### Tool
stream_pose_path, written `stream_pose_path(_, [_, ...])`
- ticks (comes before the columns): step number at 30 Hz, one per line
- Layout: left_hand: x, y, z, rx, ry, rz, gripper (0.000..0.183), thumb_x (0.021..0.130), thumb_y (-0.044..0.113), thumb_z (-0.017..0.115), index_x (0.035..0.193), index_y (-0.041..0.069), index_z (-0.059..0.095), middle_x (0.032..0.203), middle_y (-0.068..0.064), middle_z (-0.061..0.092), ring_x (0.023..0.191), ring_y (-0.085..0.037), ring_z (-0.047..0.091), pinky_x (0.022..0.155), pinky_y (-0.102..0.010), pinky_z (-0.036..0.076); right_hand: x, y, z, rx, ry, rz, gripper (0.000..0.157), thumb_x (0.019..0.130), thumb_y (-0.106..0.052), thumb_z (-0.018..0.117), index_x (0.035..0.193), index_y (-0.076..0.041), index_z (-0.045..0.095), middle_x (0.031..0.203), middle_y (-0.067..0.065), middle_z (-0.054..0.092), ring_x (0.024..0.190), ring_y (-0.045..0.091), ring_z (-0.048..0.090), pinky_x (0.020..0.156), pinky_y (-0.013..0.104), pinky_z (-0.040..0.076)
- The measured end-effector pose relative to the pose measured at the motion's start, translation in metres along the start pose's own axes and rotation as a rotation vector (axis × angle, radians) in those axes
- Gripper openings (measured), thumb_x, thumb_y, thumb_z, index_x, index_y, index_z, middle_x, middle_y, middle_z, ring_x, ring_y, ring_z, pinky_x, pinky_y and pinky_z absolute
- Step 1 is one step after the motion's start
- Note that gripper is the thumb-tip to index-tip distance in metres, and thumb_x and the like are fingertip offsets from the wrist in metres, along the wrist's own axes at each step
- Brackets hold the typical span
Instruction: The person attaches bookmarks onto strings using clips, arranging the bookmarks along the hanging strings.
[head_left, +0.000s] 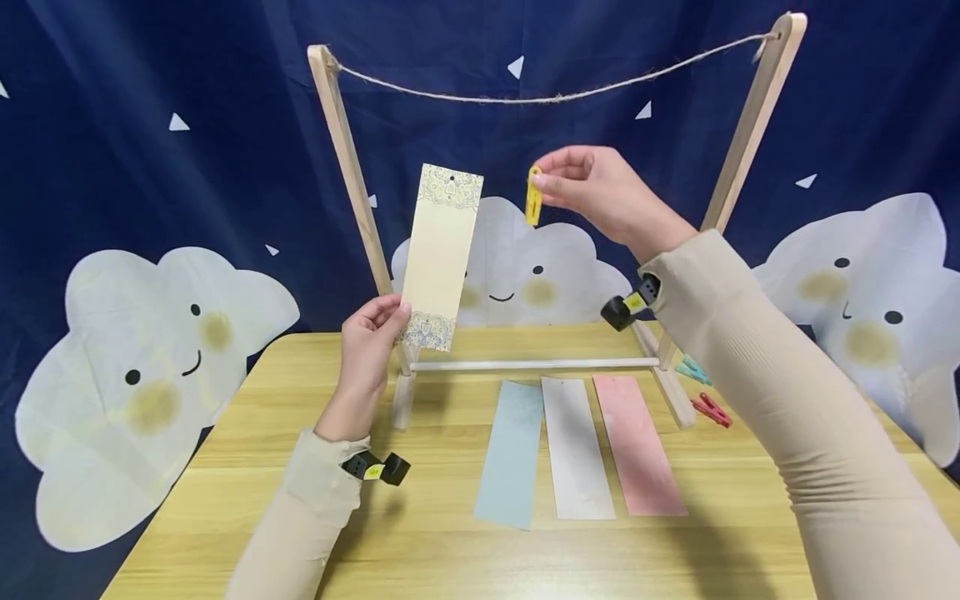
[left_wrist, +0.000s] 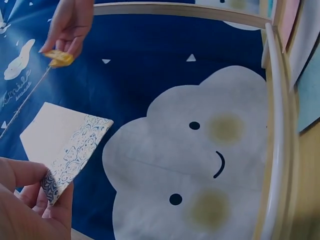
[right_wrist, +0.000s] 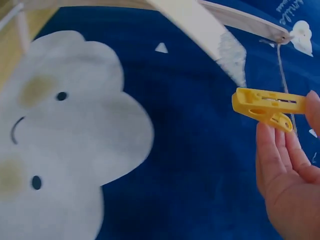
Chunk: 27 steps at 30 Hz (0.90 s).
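Below the sagging brown twine (head_left: 510, 101), your left hand (head_left: 367, 346) pinches a cream rectangular card (head_left: 441, 254), your right hand (head_left: 603, 192) a yellow plastic clothespin (head_left: 533, 203).

head camera looks forward and down — both wrist views, closer in, share the yellow clip (head_left: 533, 202).
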<state>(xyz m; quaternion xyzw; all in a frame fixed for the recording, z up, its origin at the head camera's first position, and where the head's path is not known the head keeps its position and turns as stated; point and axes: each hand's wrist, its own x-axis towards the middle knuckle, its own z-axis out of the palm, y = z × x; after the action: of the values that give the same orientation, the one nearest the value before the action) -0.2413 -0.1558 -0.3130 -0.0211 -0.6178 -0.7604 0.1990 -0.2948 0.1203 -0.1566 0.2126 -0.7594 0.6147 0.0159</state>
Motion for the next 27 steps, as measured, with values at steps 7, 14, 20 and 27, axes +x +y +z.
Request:
stream_pose_path(7, [0.003,-0.003,0.011,-0.056,0.041,0.051,0.011,0.086,-0.004,0.063,0.095,0.001,0.067,0.071,0.006,0.062,0.064,-0.003,0.054,0.054,-0.013,0.042,0.014,-0.028,0.013,-0.08,-0.013,-0.027,0.019,0.089,-0.016,0.065,0.103,-0.005,0.059,0.095,0.003,0.062,0.089,0.016,0.058,0.091,0.027,0.049])
stream_pose_path(14, [0.008,0.0,0.023,-0.082,0.062,0.079,0.017,0.085,-0.005,0.063,0.102,-0.007,0.063,0.075,0.006,0.064,0.072,-0.004,0.057,0.065,-0.013,0.048,0.024,-0.057,0.018,-0.05,0.048,-0.151,0.016,0.09,-0.013,0.062,0.102,-0.004,0.06,0.094,0.005,0.061,0.087,0.016,0.056,0.093,0.027,0.047])
stream_pose_path(20, [0.013,0.002,0.031,-0.089,0.086,0.085,0.017,0.086,-0.004,0.063,0.102,-0.007,0.063,0.075,0.007,0.063,0.071,-0.003,0.056,0.064,-0.014,0.047,0.031,-0.078,0.027,-0.088,0.126,-0.235,0.02,0.089,-0.016,0.063,0.105,-0.004,0.06,0.095,0.005,0.06,0.09,0.017,0.055,0.092,0.022,0.046])
stream_pose_path(27, [0.02,0.004,0.036,-0.093,0.111,0.079,0.015,0.085,-0.004,0.064,0.1,-0.006,0.064,0.075,0.005,0.063,0.072,-0.004,0.057,0.067,-0.015,0.048,0.044,-0.09,0.039,-0.061,0.173,-0.257,0.016,0.088,-0.014,0.062,0.101,-0.004,0.06,0.091,0.005,0.059,0.086,0.017,0.055,0.088,0.02,0.047])
